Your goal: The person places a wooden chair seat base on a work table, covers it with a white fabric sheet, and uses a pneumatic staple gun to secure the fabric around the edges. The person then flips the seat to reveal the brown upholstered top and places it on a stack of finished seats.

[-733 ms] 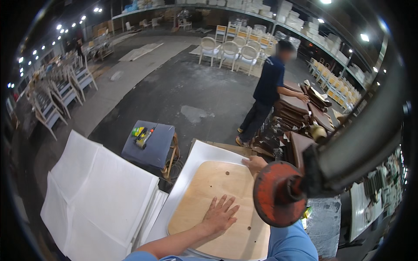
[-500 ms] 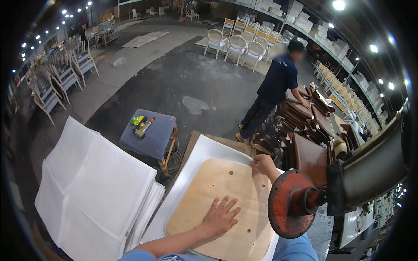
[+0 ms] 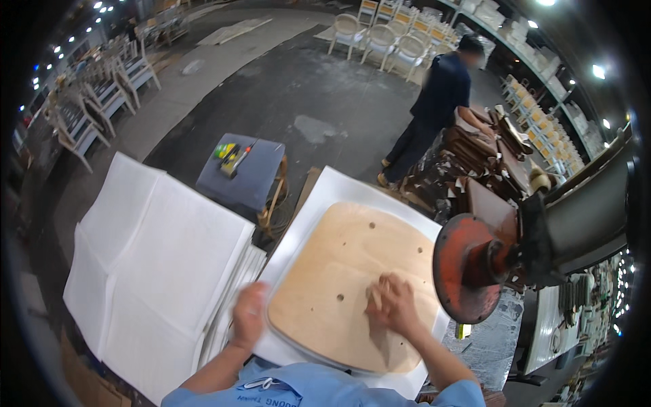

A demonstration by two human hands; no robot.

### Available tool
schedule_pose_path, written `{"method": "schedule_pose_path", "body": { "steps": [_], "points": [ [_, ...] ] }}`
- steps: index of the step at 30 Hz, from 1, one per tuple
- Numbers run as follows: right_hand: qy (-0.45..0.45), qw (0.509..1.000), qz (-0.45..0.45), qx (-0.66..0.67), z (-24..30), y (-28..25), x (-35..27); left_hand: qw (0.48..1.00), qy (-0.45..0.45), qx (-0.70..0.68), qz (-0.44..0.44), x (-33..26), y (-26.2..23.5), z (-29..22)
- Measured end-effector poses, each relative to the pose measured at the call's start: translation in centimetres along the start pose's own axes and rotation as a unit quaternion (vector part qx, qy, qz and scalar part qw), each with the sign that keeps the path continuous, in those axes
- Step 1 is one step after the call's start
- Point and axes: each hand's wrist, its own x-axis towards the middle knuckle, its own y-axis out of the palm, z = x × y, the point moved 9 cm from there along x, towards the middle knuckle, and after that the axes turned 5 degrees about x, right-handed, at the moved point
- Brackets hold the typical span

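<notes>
Your left hand, grip too blurry to tell, had moved off the wooden board and your right hand had come over it, fingers loosely bent and empty, with the board below them already on the white sheet, edges not folded yet.

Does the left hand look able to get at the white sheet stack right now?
Likely yes: the left hand, though blurred, is close beside the near edge of the white sheet stack, with nothing visible blocking the way.
</notes>
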Motion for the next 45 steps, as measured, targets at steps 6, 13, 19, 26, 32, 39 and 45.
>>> {"method": "schedule_pose_path", "body": {
  "steps": [6,13,19,26,32,39,45],
  "points": [
    [0.001,0.994,0.098,-0.050,9.8,7.4,-8.5,0.824,-0.520,-0.220,-0.045,-14.1,-4.7,17.1],
    [-0.019,0.990,0.105,-0.090,11.2,8.0,-8.4,0.755,-0.475,-0.449,-0.043,-16.3,1.2,14.3],
    [-0.031,0.989,0.101,-0.099,11.8,7.9,-8.4,0.641,-0.522,-0.555,0.094,-20.3,8.6,9.0],
    [-0.037,0.989,0.093,-0.108,11.2,8.0,-9.1,0.626,-0.568,-0.479,0.238,-21.5,9.9,2.9],
    [-0.035,0.989,0.109,-0.098,11.9,7.7,-8.8,0.731,-0.398,-0.464,0.303,-20.6,12.9,3.6],
    [-0.027,0.988,0.113,-0.106,10.5,7.7,-9.3,0.797,-0.327,-0.391,0.325,-21.0,12.6,4.7],
    [-0.014,0.988,0.123,-0.090,9.6,7.6,-9.9,0.757,-0.381,-0.402,0.346,-20.7,12.1,4.2]
  ]
}}
